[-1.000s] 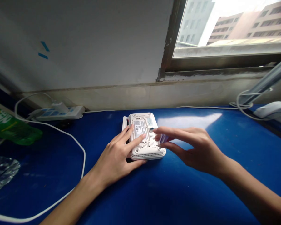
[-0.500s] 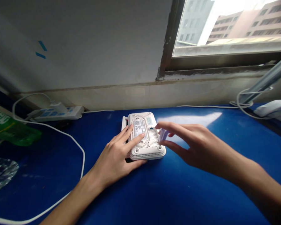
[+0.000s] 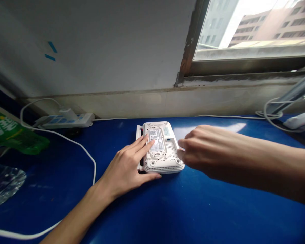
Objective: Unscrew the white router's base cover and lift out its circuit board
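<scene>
A white router [image 3: 156, 164] lies with its vented, labelled underside up on a blue table. My left hand [image 3: 128, 162] rests on its left part with the fingers spread across the label and the thumb along the near edge. At the router's right edge, my right hand [image 3: 205, 149] is closed, knuckles up. Its fingertips pinch a small white plastic cover, mostly hidden behind the fingers, against a recess in the underside. A small teal part [image 3: 168, 139] shows at the recess. The router's antenna [image 3: 138, 132] lies along its left side.
A white power strip [image 3: 85, 120] with a plug stands against the wall at the back left. Its white cable [image 3: 90, 157] loops over the table. Green [image 3: 20, 134] and clear [image 3: 6, 183] plastic bottles lie at the left. A coiled cord [image 3: 269, 113] surrounds a metal pole at the right.
My right hand has turned over, knuckles up, and brought the small white cover against the router's right edge. My left hand stays on the router. The view has shifted slightly.
</scene>
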Available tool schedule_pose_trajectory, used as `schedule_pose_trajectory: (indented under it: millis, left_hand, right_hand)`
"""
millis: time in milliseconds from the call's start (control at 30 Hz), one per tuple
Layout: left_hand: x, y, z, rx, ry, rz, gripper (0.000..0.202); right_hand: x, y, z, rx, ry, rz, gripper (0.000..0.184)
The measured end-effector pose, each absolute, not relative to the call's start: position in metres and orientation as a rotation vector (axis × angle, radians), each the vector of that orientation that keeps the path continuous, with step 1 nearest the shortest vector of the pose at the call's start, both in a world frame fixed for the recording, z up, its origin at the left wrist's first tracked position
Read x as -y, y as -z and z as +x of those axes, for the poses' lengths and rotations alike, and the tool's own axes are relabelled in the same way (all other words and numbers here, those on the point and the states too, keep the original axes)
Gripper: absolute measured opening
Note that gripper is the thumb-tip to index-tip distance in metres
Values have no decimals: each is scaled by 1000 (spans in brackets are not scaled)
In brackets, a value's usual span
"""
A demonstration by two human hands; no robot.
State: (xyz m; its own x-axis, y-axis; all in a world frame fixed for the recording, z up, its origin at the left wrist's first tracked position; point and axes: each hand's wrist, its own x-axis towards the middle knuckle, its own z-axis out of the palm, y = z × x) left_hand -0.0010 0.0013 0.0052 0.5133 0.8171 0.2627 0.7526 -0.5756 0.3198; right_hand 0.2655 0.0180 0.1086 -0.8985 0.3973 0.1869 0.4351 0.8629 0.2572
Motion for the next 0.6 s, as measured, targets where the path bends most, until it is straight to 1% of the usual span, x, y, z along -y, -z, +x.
schedule_pose_trajectory:
  millis: [67,100,167,267,333,433,500,600]
  left_hand:
    - [-1,-5,-1,-1355,-582,2586,96]
    - [0,-5,0,-1356,-588,2582,95]
    - [0,-4,0,-1357,-606,2569,95]
    - [0,-4,0,-1365,-621,2552,94]
    - [1,-4,1,-1369,-610,2551,94]
    - [1,-4,1,-1365,-589,2563,94]
    - [0,-4,1,-1360,-592,2564,94]
    - [-2,-4,-1,-1344,-629,2553,95]
  right_hand:
    - [-13,-111,258,3045,543,-493,21]
    - [-11,-111,255,3074,558,-504,19]
    - [-8,-109,248,3071,523,-709,19]
    - [-10,-105,241,3083,428,-1050,25]
    - [-14,-105,241,3109,332,-1127,27]
    - [-22,-107,245,3153,222,-1023,25]
    - [-24,-109,247,3191,248,-872,24]
    - [-24,-110,245,3247,349,-643,29]
